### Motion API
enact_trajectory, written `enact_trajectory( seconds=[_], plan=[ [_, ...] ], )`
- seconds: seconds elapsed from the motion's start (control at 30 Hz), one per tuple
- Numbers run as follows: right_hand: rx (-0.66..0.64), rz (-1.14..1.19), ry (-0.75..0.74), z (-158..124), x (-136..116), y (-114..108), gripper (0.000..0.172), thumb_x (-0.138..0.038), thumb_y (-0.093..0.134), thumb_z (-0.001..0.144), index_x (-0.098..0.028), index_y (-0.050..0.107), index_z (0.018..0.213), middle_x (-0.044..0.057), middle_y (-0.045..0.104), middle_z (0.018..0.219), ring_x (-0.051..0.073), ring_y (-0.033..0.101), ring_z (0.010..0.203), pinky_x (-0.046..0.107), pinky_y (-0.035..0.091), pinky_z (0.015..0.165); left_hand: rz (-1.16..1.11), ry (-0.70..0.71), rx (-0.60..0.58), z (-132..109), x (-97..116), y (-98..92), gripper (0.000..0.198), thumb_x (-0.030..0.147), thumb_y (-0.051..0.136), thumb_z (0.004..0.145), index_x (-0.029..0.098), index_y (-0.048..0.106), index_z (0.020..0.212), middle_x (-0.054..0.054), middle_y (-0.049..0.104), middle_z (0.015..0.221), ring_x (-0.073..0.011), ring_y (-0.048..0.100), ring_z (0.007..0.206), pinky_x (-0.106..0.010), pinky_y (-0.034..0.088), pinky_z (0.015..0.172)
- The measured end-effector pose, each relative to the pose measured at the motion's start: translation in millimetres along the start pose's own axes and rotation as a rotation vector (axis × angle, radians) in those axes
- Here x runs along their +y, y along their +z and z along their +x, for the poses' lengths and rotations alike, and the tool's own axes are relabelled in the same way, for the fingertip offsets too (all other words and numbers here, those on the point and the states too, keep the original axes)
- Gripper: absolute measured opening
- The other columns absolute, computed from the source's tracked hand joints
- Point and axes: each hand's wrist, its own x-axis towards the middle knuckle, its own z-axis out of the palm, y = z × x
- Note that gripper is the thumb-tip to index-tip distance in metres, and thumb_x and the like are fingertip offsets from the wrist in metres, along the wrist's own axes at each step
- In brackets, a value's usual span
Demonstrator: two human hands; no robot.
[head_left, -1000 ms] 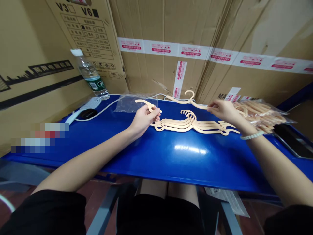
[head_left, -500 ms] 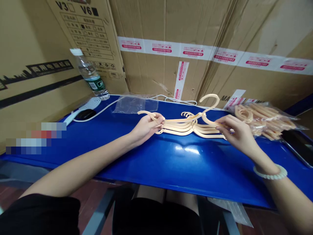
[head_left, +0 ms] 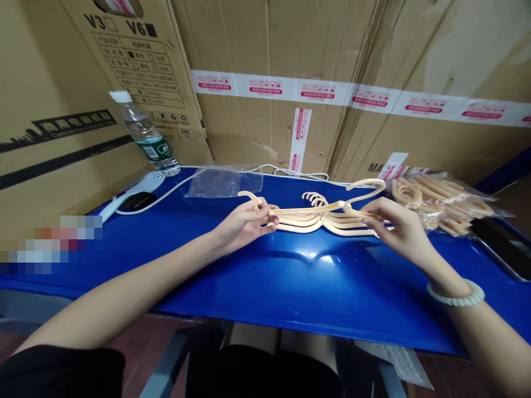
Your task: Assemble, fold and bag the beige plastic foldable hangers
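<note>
Between my two hands a beige plastic clothes hanger [head_left: 309, 209] is held just above the blue table. My left hand [head_left: 245, 223] pinches its left arm, where a curved end sticks up past the fingers. Around its right arm the fingers of my right hand [head_left: 394, 224] are closed. The hanger's hook [head_left: 369, 184] points up and to the right. Below and behind it lie several matching hangers [head_left: 301, 228] nested in a row, their hooks together at the back. My fingers hide parts of the held hanger's two ends.
Clear bags of beige hanger parts [head_left: 448, 202] lie at the right, beside a dark phone [head_left: 501, 249]. An empty plastic bag [head_left: 224, 181], a white cable, a water bottle [head_left: 151, 141] and a pale brush-like object [head_left: 141, 185] are at the back left. Cardboard boxes [head_left: 257, 38] wall the table.
The held hanger has tilted, so its hook now leans lower and further right. Both hands still grip it. The whole view has shifted slightly.
</note>
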Motion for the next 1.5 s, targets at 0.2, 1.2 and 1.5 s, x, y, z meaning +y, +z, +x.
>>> enact_trajectory(
  seconds=[0.2,1.2,1.5],
  plan=[
    [-0.009,0.008,0.023,1,-2,1,0.012,-0.034,0.062,0.094,-0.023,0.065,0.096,0.006,0.067,0.087,0.022,0.065,0.075,0.035,0.052,0.067,0.013,-0.014,0.005,-2,-1,3.6,0.023,0.012,0.082,0.072,0.013,0.059,0.067,-0.003,0.066,0.080,-0.0145,0.066,0.072,-0.025,0.058,0.069],
    [-0.100,0.265,0.228,-1,-23,7,0.024,-0.044,0.065,0.093,-0.021,0.063,0.101,0.001,0.065,0.067,0.016,0.064,0.052,0.029,0.051,0.049,0.134,0.300,0.312,-4,-16,4.6,0.019,0.013,0.079,0.080,0.015,0.060,0.079,-0.002,0.071,0.086,-0.0143,0.072,0.087,-0.026,0.058,0.087],
    [-0.268,0.373,0.371,0,-11,-13,0.032,-0.047,0.077,0.082,-0.020,0.062,0.087,0.003,0.069,0.067,0.017,0.066,0.057,0.027,0.052,0.052,1.344,0.588,-0.541,-50,-50,19.0,0.030,0.018,0.063,0.091,0.022,0.069,0.120,-0.012,0.068,0.131,-0.0325,0.052,0.135,-0.055,0.032,0.120]
  ],
)
